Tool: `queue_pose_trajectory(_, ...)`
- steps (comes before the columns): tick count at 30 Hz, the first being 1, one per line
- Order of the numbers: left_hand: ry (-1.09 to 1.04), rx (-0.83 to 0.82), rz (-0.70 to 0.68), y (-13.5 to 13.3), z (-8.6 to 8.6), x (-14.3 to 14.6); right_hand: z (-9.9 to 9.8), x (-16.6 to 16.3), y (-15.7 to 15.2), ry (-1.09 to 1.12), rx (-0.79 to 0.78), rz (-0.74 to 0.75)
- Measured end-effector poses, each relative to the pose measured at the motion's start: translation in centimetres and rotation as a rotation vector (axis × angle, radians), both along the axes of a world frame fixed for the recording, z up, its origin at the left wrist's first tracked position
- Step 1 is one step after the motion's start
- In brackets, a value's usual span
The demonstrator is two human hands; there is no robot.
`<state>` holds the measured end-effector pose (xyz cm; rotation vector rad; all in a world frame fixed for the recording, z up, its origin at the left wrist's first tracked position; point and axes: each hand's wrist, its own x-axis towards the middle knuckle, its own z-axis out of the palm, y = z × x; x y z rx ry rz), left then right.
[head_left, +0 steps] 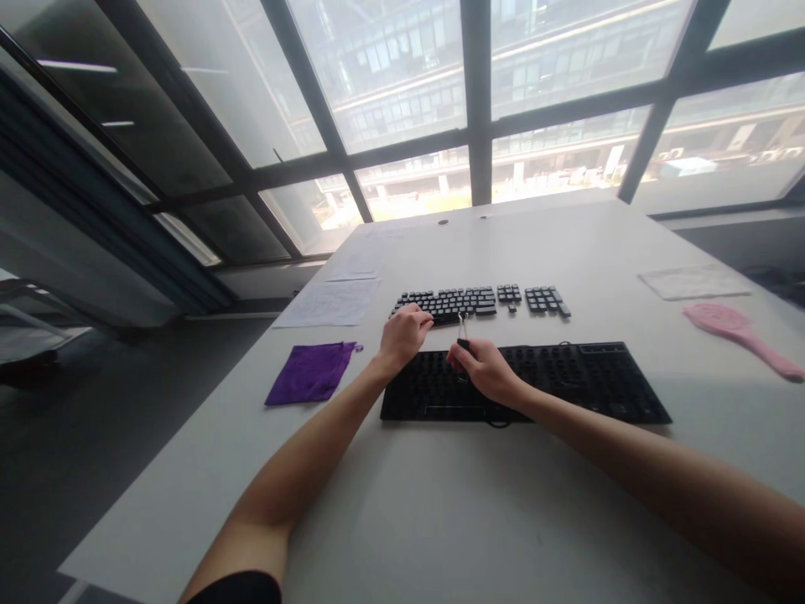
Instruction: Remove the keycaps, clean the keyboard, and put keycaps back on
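**Puller poised over the loose keycaps**

Right hand (487, 369) closed in a pinch grip on a small wire keycap puller (463, 331), loop aimed toward 12 o'clock, long axis running near to far. Left hand (406, 331) curled, fingertips resting on the rows of keycaps (449, 302) laid out on the bench (440, 503), just at 11 o'clock of the puller; whether pinching one, impossible to tell. Stripped keyboard (566, 382) beneath the right wrist. Purple cloth (310, 373) at 9 o'clock, pink hairbrush (742, 335) at 3.

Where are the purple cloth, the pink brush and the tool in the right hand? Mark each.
purple cloth (309, 374), head view, middle of the fabric.
pink brush (717, 319), head view, on its broad head.
tool (463, 330), head view, on the wire loop above the right hand (487, 369).
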<state>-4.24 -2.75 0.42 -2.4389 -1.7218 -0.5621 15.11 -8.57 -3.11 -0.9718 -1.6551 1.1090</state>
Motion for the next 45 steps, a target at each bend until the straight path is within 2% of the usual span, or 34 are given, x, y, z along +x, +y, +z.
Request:
queue_pose_trajectory(5,0.077,-0.037,-0.047,1.6,-0.9,0.9,0.1,0.0,0.0,0.006,-0.015,0.006)
queue_pose_trajectory(9,0.074,-0.069,-0.068,1.7,-1.4,0.6,0.0,0.0,0.0,0.006,-0.024,0.004)
queue_pose_trajectory(23,0.032,-0.187,-0.236,1.6,-0.3,-1.0,-0.2,0.0,0.1,-0.001,-0.001,0.008)
queue_pose_trajectory(30,0.073,-0.222,-0.404,2.7,-0.9,-1.6,-0.2,0.1,0.0,-0.001,0.005,0.013)
queue_pose_trajectory(36,0.030,-0.193,-0.393,3.2,-0.8,-1.8,0.0,0.1,0.0,-0.007,0.000,0.010)
queue_pose_trajectory(41,-0.073,-0.087,-0.296,2.4,0.2,-2.1,-0.1,0.0,0.0,-0.013,0.006,0.015)
queue_pose_trajectory(45,0.044,-0.132,-0.244,1.4,0.0,-1.3,-0.3,0.0,0.0,-0.011,0.001,0.005)
